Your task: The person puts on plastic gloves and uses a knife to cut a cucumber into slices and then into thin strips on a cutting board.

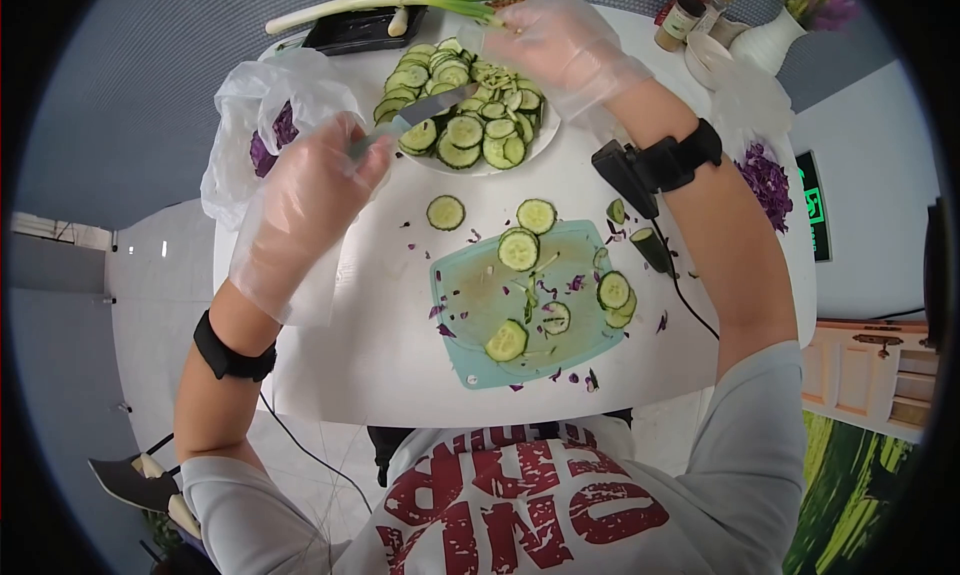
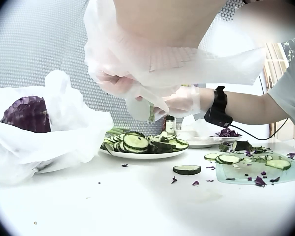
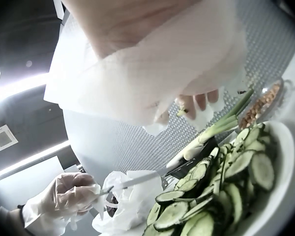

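- Knife (image 1: pixel 435 105) hangs over the heaped slices (image 1: pixel 465 132) on the plate (image 3: pixel 289 147), between my two hands; in the left wrist view I see it raised clear of them.
- My left hand (image 1: pixel 320 180) is the nearer one: its fingers are curled round the handle.
- My right hand (image 1: pixel 565 55) is beyond the tip, farther out and to the right; I judge that the short gap between tip and right fingers is what matters most here.
- I see those right fingers loosely bent, parted from the thumb, a green scrap (image 3: pixel 182 112) at one fingertip.
- The knife's long axis runs aslant in my head view: handle at near left, tip at far right, pointing toward the right hand's side.
- Nearer the body I have the board (image 1: pixel 470 315), well apart from the blade, which points away from it.
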{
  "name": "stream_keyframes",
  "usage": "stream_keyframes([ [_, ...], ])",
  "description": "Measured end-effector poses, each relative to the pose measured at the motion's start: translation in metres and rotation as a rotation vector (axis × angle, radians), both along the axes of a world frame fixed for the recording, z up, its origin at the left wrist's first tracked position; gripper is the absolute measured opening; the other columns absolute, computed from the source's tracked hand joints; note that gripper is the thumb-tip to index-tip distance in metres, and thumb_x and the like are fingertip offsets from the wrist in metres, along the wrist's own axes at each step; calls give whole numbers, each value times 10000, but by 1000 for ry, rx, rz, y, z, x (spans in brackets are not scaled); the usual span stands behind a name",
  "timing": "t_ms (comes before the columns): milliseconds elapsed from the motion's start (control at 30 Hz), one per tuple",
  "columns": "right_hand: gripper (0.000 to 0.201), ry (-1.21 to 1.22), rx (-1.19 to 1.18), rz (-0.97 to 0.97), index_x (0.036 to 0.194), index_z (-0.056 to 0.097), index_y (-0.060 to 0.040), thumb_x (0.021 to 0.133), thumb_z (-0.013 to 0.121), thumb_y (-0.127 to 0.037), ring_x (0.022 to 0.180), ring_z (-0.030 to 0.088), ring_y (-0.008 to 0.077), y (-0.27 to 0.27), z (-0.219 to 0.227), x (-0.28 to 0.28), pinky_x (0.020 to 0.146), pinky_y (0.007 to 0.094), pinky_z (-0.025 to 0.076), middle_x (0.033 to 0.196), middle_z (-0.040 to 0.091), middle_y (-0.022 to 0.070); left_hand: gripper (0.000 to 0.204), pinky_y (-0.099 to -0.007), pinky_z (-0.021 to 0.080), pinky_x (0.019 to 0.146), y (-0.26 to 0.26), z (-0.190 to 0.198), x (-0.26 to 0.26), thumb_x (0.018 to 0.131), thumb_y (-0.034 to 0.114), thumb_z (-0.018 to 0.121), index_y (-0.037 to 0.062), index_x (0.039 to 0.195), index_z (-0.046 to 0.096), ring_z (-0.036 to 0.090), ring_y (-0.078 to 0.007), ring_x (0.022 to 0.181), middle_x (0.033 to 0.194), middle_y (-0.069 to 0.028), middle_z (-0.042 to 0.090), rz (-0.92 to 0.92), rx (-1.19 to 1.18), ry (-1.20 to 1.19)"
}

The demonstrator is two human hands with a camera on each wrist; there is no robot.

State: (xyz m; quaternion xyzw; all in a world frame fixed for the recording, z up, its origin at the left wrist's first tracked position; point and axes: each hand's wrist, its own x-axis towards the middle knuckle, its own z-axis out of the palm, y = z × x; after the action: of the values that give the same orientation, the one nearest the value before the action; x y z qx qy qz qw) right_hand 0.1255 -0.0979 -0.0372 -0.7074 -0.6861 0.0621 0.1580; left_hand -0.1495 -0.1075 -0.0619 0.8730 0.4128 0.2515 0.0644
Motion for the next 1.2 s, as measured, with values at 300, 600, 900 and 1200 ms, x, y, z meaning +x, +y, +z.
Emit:
stream_keyframes([
  [300, 395, 9, 313, 149, 1070, 732, -34, 891, 702, -385, 942, 686, 316, -48, -13, 6, 861, 377, 530, 1085, 731, 143, 290, -280, 433, 540, -61, 19, -25, 989, 264, 649, -14, 918, 612, 480, -94, 574, 627, -27, 531, 73, -465, 77],
  [600, 515, 25, 204, 431, 1216, 628, 26, 846, 664, -331, 1067, 625, 381, -217, -33, -20, 920, 457, 499, 1246, 628, 221, 211, -299, 418, 571, -163, -4, -61, 1042, 169, 502, 3, 959, 602, 421, -121, 581, 649, -51, 460, -10, -695, 77],
  [900, 614, 91, -55, 351, 1388, 520, 14, 894, 631, -334, 1282, 495, 291, -296, -68, -77, 1021, 419, 401, 1418, 509, 156, 108, -495, 465, 595, -200, -38, -57, 994, 139, 516, 44, 1031, 549, 595, -445, 672, 713, -218, 586, -90, -619, 172],
  [1200, 698, 142, -59, 217, 1454, 465, -46, 875, 691, -364, 1337, 456, 323, -302, -87, -94, 1078, 450, 379, 1481, 446, 144, 140, -509, 468, 576, -218, -55, -52, 974, 163, 521, 44, 1038, 558, 602, -443, 652, 682, -209, 597, 29, -557, 167],
])
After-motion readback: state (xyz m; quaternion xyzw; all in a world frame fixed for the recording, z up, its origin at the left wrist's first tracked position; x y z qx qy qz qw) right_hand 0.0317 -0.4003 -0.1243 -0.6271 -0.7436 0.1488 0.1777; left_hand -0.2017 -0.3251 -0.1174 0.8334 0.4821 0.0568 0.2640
